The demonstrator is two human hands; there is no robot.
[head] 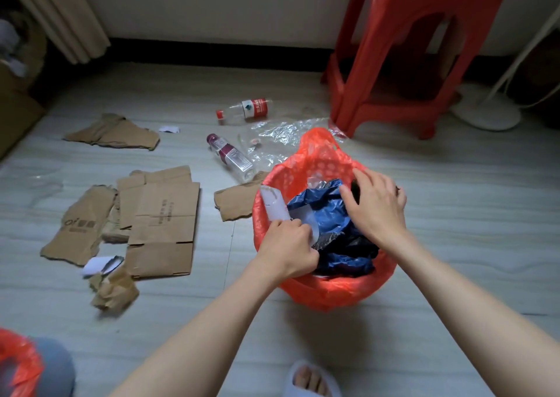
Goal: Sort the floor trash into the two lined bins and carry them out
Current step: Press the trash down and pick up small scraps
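So the left hand (286, 249) is curled round a pale crumpled strip of paper or card (277, 207), holding it right at the near-left rim of the round bin lined with a red plastic bag (321, 160), while the right hand (375, 205) sits over the far-right side of that bin, fingers bent and pressing something dark down; can't really tell what it is. Best bet, I think, is to squash the blue and black plastic wrappers (330, 214) down first so the strip goes in and stays in, and to keep the liner from slipping off the rim. Left of the bin lie flattened brown cardboard pieces (163, 217). Behind it are two clear plastic bottles with red labels (233, 157) and a sheet of clear crinkled film (278, 135), so plenty is left. A second red-lined bin (18, 363) peeks in well to the near-left.
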